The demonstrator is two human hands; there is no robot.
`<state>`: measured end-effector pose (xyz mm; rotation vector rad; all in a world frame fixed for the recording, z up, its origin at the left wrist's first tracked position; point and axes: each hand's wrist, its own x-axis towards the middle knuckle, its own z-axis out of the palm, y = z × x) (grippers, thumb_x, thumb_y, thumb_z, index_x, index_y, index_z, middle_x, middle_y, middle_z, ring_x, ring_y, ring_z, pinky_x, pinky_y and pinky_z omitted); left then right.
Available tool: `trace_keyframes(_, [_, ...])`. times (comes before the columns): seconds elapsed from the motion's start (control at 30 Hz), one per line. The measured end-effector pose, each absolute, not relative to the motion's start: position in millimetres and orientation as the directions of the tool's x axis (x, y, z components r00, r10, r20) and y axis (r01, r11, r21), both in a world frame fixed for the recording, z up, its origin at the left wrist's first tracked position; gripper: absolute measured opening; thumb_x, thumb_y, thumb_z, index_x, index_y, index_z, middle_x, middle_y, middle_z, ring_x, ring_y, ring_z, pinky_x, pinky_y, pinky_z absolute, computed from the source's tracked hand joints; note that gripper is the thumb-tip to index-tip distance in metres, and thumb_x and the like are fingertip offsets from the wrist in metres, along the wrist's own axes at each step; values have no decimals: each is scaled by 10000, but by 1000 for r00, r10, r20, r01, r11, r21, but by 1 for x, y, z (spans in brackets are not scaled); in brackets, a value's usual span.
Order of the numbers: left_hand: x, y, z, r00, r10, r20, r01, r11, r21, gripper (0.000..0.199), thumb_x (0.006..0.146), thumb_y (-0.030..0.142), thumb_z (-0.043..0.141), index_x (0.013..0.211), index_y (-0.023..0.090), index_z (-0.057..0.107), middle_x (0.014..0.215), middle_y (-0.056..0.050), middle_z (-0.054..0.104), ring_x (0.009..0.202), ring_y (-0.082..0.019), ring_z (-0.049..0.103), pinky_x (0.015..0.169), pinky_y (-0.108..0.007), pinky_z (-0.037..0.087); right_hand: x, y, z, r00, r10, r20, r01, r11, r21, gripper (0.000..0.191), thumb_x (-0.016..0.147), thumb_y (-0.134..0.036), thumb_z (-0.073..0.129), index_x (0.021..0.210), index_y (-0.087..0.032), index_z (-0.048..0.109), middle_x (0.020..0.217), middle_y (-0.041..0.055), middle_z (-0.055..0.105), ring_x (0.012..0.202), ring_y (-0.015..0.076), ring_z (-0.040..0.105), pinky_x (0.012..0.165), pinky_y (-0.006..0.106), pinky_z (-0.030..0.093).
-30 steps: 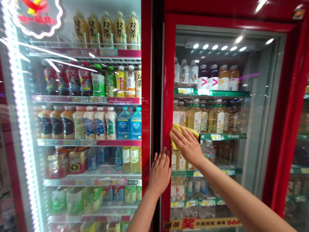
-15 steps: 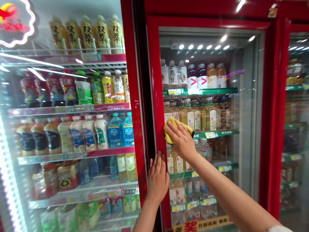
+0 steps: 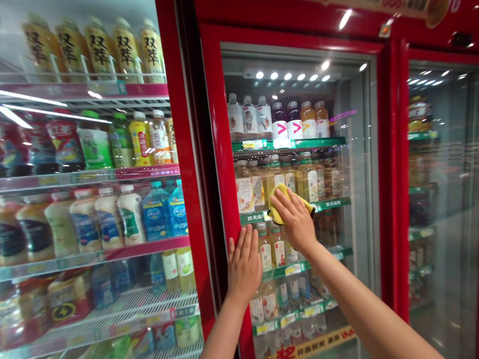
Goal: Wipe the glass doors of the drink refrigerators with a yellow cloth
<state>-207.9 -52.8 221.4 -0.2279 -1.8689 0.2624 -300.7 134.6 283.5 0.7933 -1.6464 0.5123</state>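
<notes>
My right hand (image 3: 297,222) presses a folded yellow cloth with a dark edge (image 3: 277,198) against the glass door (image 3: 337,169) of a red drinks fridge. Its fingers lie over the cloth and keep hold of it. My left hand (image 3: 244,264) rests flat, fingers stretched, on the red door frame (image 3: 220,164) at the door's left side, and it holds nothing. Behind the glass, near the cloth, bottled teas (image 3: 245,192) stand on a shelf with a green front strip.
To the left, another fridge section holds rows of bottles (image 3: 99,50) on shelves with pink strips. A further glass-fronted fridge (image 3: 430,199) stands to the right. Ceiling lights reflect in the glass. A yellow printed banner (image 3: 318,344) runs low across the middle door.
The cloth under my right hand has moved right across the glass, away from the left frame. My left hand stays on the frame. The view has turned to the right.
</notes>
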Motion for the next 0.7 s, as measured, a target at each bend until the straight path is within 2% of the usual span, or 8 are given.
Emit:
trace_keyframes(0.13, [-214,-38,236,-304,269,914,3,959,-282,806,976,144,474,1655,174,41,1644,-114,367,1534,-252,336,1308,-513,150,-304,148,264,-141,-28,990,-724,684,-84,928,839,35,388,1649,-355,159,1686,-5,300,1588,279,169,1237,605,321])
trace_keyframes(0.23, [-217,-34,241,-315,285,905,20,955,-294,838,950,115,477,1655,169,27,1651,-112,354,1546,-255,307,1309,-508,146,-297,139,251,-128,-141,982,-741,672,0,878,876,15,385,1649,-343,171,1666,0,345,1593,273,141,1236,589,328])
trace_keyframes(0.33, [-221,-31,244,-316,301,900,33,951,-307,854,936,99,478,1654,161,20,1649,-116,360,1549,-252,298,1310,-502,150,-298,136,268,-88,-263,961,-757,644,107,802,907,-32,413,1631,-343,261,1637,-11,402,1584,260,192,1243,536,332])
trace_keyframes(0.4, [-223,-28,245,-309,291,905,21,954,-300,838,955,112,478,1654,176,21,1644,-115,368,1544,-254,310,1308,-511,161,-307,145,282,-83,-244,966,-754,650,99,791,902,-54,437,1622,-348,290,1637,-14,402,1573,261,234,1246,524,329])
trace_keyframes(0.47, [-225,-25,244,-305,271,913,9,959,-282,820,973,126,475,1655,201,26,1648,-112,360,1539,-264,319,1301,-531,187,-318,160,284,-84,-153,985,-747,664,39,823,883,-48,438,1627,-358,268,1642,-16,395,1566,266,255,1242,538,333])
trace_keyframes(0.53, [-226,-21,240,-306,250,919,5,965,-261,815,979,130,476,1656,221,30,1661,-109,329,1540,-276,315,1290,-548,220,-326,172,271,-89,-30,996,-746,665,-47,861,866,-29,420,1637,-360,228,1654,-14,372,1570,275,241,1237,570,330])
trace_keyframes(0.6, [-227,-17,236,-315,237,919,14,969,-245,820,977,127,479,1656,232,31,1675,-109,291,1545,-284,301,1281,-554,250,-326,177,251,-105,24,994,-754,650,-95,877,858,-18,405,1644,-350,201,1668,-6,344,1580,287,205,1236,602,314])
trace_keyframes(0.7, [-232,-9,231,-346,264,900,54,963,-262,824,971,112,469,1656,234,27,1687,-109,258,1553,-280,278,1269,-539,291,-321,177,242,-118,-117,986,-786,618,-21,850,874,-38,405,1643,-345,213,1657,-4,367,1584,283,190,1245,590,298])
